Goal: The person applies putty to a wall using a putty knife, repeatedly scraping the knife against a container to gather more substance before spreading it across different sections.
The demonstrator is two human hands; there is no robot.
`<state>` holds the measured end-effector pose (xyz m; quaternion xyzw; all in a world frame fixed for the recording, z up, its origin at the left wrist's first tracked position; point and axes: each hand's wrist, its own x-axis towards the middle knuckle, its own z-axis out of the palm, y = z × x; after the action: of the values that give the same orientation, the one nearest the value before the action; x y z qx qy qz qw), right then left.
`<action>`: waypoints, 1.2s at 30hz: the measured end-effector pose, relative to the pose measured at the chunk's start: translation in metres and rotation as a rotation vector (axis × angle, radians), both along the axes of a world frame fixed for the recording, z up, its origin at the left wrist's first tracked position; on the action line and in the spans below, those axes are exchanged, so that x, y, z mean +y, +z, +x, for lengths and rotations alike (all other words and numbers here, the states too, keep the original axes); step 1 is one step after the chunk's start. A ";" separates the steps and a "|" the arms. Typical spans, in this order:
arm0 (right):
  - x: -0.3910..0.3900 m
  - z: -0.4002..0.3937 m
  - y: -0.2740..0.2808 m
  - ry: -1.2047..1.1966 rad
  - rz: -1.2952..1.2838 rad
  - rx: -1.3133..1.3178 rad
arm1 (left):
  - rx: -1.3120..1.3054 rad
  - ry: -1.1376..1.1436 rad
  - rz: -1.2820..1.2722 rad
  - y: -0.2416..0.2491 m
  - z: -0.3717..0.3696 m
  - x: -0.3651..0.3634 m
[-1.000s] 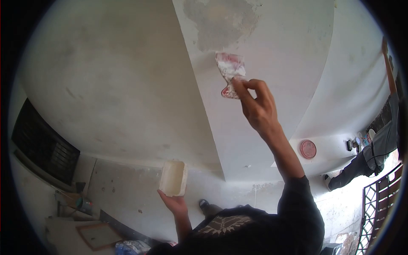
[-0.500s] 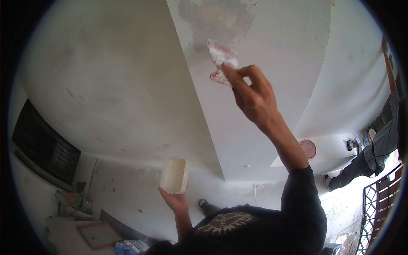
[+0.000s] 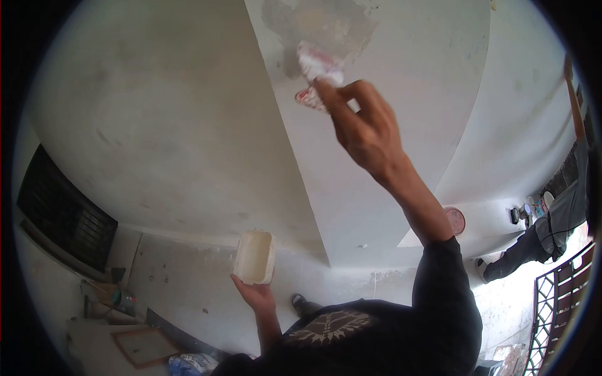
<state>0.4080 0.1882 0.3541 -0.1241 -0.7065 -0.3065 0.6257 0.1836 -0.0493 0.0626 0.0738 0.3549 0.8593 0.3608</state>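
And up goes the scraper, now higher against the wall, its blade reaching the grey patch. The right hand pinches it, fingers closed. Lower down, the left hand grips the pale container, some fingers hidden. The shirt print shows no readable words.

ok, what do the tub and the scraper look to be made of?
Tub in the left hand: likely plastic, off-white and matte; smooth walls with rounded corners suggest moulding. Scraper in the right hand: white and reddish smears coat the blade, and it's blurred, so metal or plastic stays open; no bare shiny surface shows.
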 end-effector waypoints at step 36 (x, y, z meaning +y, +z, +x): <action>0.032 -0.005 -0.007 -0.160 0.015 -0.044 | 0.006 -0.016 -0.009 -0.009 -0.007 -0.008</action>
<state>0.4031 0.2201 0.3469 -0.1690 -0.7058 -0.3634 0.5842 0.1766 -0.0577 0.0536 0.0778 0.3593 0.8545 0.3670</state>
